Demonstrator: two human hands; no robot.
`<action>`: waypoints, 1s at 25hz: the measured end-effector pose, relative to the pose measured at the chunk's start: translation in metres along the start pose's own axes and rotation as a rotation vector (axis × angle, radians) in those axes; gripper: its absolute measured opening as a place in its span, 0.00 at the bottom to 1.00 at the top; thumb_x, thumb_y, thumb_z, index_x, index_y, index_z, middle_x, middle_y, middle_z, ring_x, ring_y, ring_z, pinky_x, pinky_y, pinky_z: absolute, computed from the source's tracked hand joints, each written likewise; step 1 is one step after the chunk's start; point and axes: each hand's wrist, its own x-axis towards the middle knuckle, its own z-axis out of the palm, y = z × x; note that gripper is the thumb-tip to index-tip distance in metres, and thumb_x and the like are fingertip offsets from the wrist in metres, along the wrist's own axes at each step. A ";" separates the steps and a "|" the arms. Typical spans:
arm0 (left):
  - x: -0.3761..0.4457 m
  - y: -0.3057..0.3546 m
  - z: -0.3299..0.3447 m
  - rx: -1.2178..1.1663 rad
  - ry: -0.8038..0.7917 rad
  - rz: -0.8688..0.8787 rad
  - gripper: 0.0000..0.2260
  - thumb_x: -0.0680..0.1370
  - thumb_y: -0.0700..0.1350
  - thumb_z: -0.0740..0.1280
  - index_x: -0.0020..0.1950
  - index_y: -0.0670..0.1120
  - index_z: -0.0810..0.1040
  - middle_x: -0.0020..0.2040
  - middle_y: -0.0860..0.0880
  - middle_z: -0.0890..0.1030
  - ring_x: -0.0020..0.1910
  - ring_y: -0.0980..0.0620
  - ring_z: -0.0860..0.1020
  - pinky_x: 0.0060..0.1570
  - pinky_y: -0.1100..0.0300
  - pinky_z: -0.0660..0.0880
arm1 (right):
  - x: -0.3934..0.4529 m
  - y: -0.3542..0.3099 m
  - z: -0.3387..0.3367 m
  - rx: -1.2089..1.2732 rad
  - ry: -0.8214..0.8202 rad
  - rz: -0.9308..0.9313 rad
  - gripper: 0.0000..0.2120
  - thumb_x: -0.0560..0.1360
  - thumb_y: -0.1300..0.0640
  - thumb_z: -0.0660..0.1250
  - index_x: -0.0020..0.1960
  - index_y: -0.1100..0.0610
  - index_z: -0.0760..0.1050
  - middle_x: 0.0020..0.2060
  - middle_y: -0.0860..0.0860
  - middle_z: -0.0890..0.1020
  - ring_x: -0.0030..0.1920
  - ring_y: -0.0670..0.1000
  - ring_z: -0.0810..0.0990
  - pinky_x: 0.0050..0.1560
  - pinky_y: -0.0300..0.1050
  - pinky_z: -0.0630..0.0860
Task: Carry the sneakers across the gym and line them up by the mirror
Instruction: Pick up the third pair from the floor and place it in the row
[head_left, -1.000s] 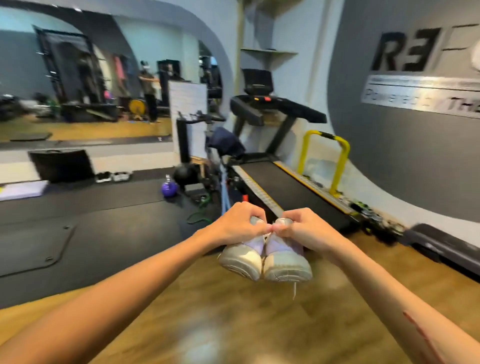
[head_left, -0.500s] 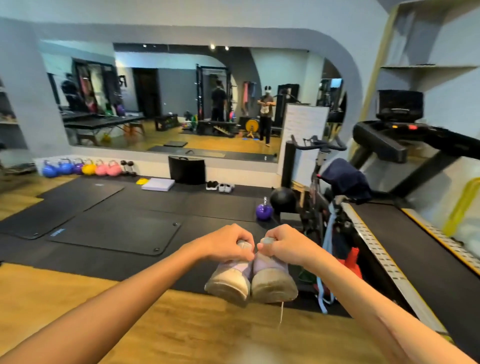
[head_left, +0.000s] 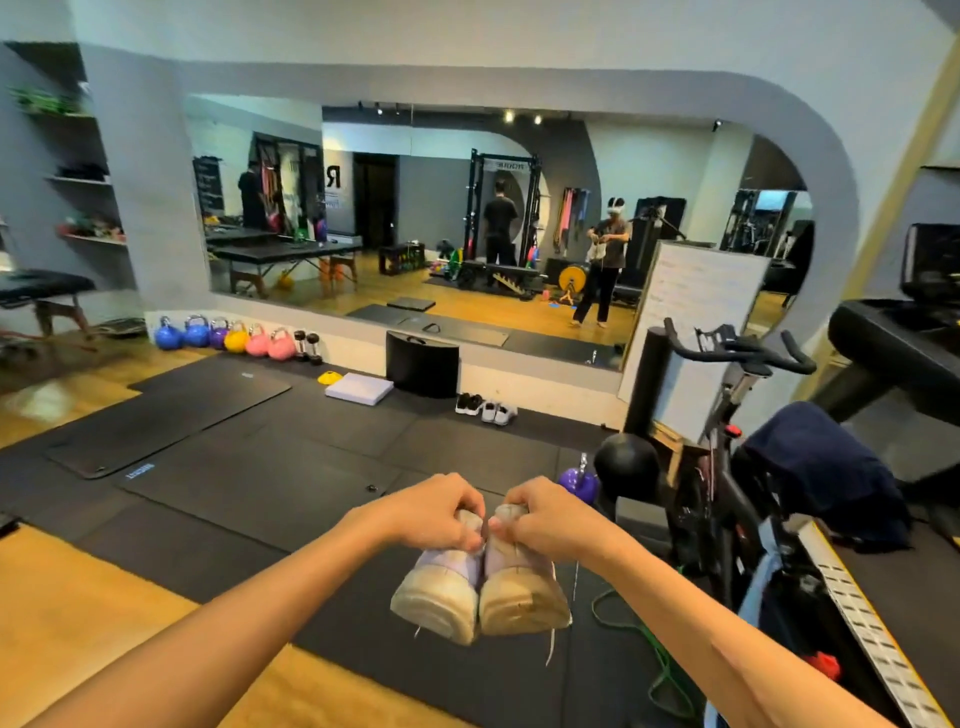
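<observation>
Sneakers (head_left: 480, 592) dangle, left hand (head_left: 431, 512) and right hand (head_left: 545, 514) pinching one each; mirror (head_left: 415, 218) at twelve o'clock; trailing lace could snag, loosening that pinch.

Bright, even indoor light from ceiling spotlights (head_left: 522, 118); wide-angle bowing at edges.

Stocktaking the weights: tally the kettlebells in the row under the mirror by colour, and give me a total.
Blue kettlebells: 2
Purple kettlebell: 1
Yellow kettlebell: 1
Pink kettlebells: 2
Total: 6
</observation>
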 end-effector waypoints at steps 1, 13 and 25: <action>0.028 -0.017 -0.010 0.004 -0.007 0.006 0.07 0.69 0.47 0.70 0.33 0.54 0.75 0.33 0.54 0.76 0.34 0.55 0.73 0.35 0.59 0.70 | 0.033 0.004 -0.007 -0.014 -0.012 0.006 0.09 0.74 0.50 0.68 0.43 0.56 0.78 0.40 0.52 0.80 0.42 0.49 0.77 0.48 0.49 0.77; 0.365 -0.158 -0.149 -0.056 -0.119 0.092 0.07 0.71 0.40 0.69 0.47 0.49 0.78 0.41 0.51 0.79 0.38 0.54 0.77 0.37 0.59 0.77 | 0.389 0.079 -0.135 -0.061 0.085 0.078 0.13 0.71 0.55 0.66 0.49 0.65 0.78 0.45 0.60 0.83 0.42 0.54 0.78 0.48 0.53 0.77; 0.741 -0.214 -0.206 0.079 -0.222 -0.027 0.07 0.71 0.36 0.67 0.47 0.46 0.75 0.44 0.43 0.80 0.39 0.45 0.81 0.39 0.51 0.79 | 0.693 0.249 -0.295 -0.045 -0.021 0.072 0.04 0.70 0.57 0.65 0.42 0.57 0.76 0.38 0.51 0.79 0.40 0.48 0.76 0.40 0.43 0.71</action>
